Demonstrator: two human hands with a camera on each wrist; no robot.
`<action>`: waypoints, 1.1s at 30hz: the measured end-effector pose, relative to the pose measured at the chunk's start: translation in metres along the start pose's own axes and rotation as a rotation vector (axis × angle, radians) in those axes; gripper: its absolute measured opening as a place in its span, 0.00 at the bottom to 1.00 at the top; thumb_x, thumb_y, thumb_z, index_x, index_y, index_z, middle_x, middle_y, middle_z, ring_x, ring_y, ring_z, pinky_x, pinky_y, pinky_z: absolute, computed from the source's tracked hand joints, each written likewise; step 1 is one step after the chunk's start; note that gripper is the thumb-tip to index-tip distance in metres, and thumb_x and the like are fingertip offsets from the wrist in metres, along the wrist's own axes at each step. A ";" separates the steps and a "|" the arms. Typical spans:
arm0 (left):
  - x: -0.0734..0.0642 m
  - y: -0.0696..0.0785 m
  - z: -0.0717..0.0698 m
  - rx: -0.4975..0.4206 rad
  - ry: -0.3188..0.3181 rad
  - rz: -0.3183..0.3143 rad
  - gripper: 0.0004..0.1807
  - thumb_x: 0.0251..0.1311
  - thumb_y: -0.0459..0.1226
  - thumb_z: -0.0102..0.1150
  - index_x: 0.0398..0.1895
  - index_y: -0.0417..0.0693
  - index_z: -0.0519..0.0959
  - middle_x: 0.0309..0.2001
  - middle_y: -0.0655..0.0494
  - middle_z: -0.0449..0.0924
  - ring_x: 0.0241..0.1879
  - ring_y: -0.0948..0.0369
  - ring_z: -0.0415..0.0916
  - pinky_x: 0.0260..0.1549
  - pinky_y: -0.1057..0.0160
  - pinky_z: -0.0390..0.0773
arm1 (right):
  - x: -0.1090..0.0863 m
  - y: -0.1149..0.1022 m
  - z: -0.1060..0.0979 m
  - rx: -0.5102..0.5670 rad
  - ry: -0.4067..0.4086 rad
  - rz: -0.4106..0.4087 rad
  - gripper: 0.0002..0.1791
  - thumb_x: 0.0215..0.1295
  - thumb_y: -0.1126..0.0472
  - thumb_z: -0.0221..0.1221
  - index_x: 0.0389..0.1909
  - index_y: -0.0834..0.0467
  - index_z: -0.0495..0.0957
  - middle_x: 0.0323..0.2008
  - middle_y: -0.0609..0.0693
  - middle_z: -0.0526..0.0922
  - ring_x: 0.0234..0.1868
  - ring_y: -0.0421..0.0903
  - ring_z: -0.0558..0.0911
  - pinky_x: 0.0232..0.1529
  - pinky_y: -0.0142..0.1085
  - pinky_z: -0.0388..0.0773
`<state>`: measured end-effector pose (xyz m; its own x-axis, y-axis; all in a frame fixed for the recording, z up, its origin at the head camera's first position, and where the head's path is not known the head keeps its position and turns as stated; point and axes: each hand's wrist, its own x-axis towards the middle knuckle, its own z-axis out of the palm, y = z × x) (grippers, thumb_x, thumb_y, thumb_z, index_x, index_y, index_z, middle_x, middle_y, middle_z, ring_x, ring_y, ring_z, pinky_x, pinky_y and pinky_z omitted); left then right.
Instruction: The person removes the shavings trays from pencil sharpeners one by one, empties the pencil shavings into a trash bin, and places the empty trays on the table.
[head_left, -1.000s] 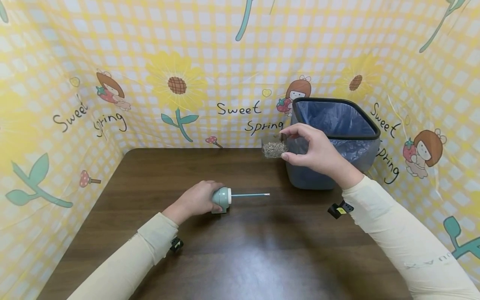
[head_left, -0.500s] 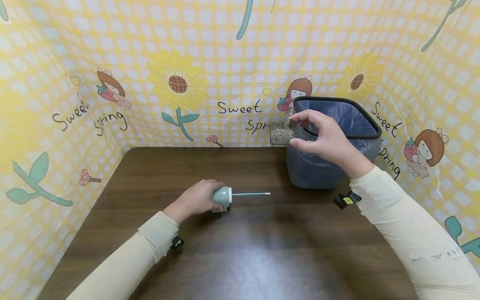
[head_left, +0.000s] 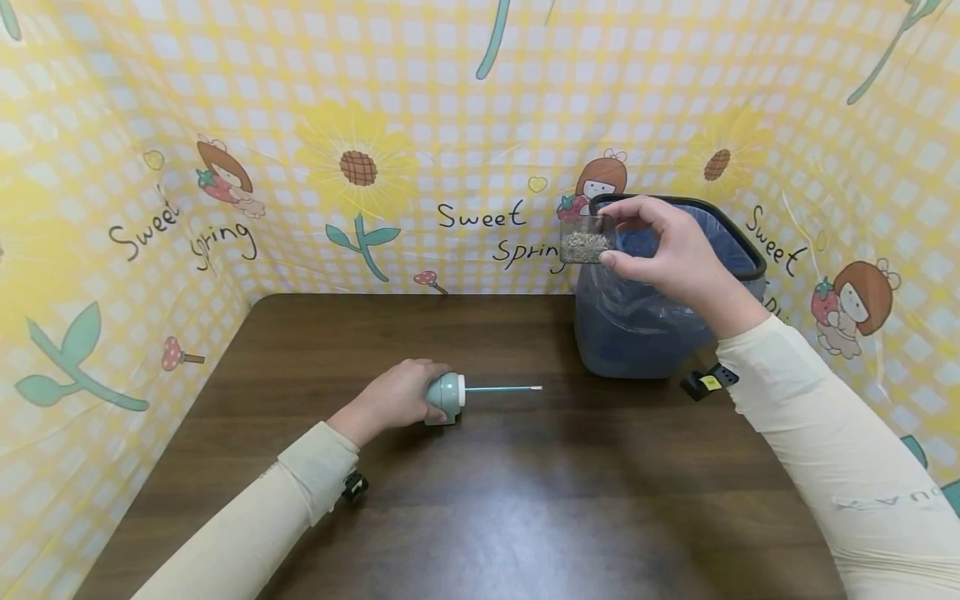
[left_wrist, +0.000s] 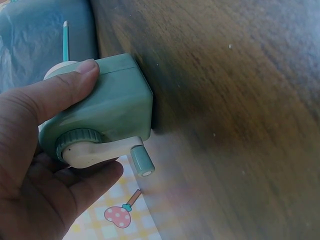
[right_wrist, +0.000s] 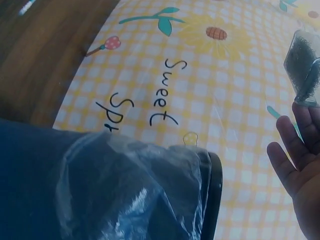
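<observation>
My left hand (head_left: pixel 393 393) grips a green crank pencil sharpener (left_wrist: pixel 120 95) on the table. Its crank handle (left_wrist: pixel 142 160) faces the left wrist camera. A blue pencil (head_left: pixel 502 388) with a pale end sticks out of the sharpener's white front, pointing right. Between thumb and fingers, my right hand (head_left: pixel 675 246) pinches a small clear shavings drawer (head_left: pixel 587 240), part-filled with pencil shavings. The drawer is raised in front of the left side of a trash bin (head_left: pixel 630 325). In the right wrist view the drawer (right_wrist: pixel 302 67) shows at the right edge, partly cut off.
The bin has a black rim (right_wrist: pixel 215 195) and a bluish plastic liner (right_wrist: pixel 135 190); it stands at the back right of the brown wooden table (head_left: pixel 450 517). Yellow checked sheeting (head_left: pixel 465 125) walls in the back and both sides.
My right hand has lifted the shavings drawer and carried it up and to the right, closer to the bin's rim. The left hand, sharpener and pencil have stayed in place.
</observation>
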<state>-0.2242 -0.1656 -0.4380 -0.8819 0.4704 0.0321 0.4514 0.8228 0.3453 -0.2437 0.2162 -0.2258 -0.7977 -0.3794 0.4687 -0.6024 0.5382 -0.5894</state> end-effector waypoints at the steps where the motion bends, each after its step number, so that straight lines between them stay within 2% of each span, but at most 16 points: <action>1: 0.000 0.000 0.000 0.001 -0.001 -0.001 0.42 0.46 0.47 0.83 0.66 0.44 0.77 0.56 0.51 0.83 0.49 0.56 0.80 0.49 0.54 0.82 | 0.001 0.001 -0.001 0.002 0.004 0.006 0.27 0.63 0.61 0.70 0.64 0.55 0.77 0.57 0.50 0.79 0.55 0.40 0.74 0.58 0.31 0.68; 9: -0.001 0.002 -0.002 -0.004 -0.011 -0.014 0.42 0.47 0.46 0.83 0.66 0.44 0.77 0.55 0.52 0.83 0.48 0.56 0.79 0.49 0.54 0.82 | 0.007 0.003 -0.012 -0.005 0.021 0.036 0.27 0.64 0.59 0.70 0.63 0.55 0.78 0.56 0.48 0.79 0.54 0.39 0.74 0.57 0.31 0.68; 17: -0.002 0.003 -0.002 -0.004 -0.003 0.004 0.42 0.46 0.45 0.83 0.65 0.42 0.77 0.55 0.50 0.83 0.48 0.55 0.80 0.49 0.53 0.82 | 0.011 0.008 -0.021 -0.001 0.041 0.038 0.27 0.63 0.60 0.70 0.63 0.57 0.78 0.55 0.48 0.80 0.55 0.47 0.75 0.56 0.33 0.70; 21: -0.002 0.003 -0.001 -0.005 -0.001 0.007 0.41 0.46 0.46 0.83 0.65 0.42 0.78 0.54 0.50 0.84 0.47 0.56 0.80 0.48 0.54 0.82 | 0.015 0.011 -0.025 0.003 0.059 0.037 0.27 0.63 0.61 0.70 0.63 0.58 0.78 0.55 0.48 0.80 0.54 0.46 0.76 0.55 0.32 0.70; 26: -0.003 0.005 -0.001 -0.012 0.001 0.004 0.41 0.46 0.45 0.83 0.65 0.42 0.78 0.54 0.51 0.84 0.47 0.56 0.80 0.48 0.54 0.82 | 0.019 0.014 -0.034 -0.027 0.055 0.083 0.27 0.65 0.56 0.69 0.65 0.56 0.76 0.58 0.47 0.78 0.58 0.47 0.75 0.56 0.32 0.71; 33: -0.001 0.003 -0.002 -0.002 -0.001 0.011 0.41 0.46 0.46 0.83 0.64 0.42 0.78 0.54 0.50 0.84 0.48 0.56 0.80 0.49 0.54 0.82 | 0.024 0.019 -0.045 0.005 0.080 0.077 0.26 0.65 0.56 0.69 0.63 0.55 0.77 0.54 0.40 0.78 0.55 0.42 0.75 0.49 0.27 0.71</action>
<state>-0.2219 -0.1644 -0.4352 -0.8769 0.4795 0.0349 0.4605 0.8169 0.3473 -0.2731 0.2511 -0.1966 -0.8368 -0.2756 0.4731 -0.5398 0.5598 -0.6286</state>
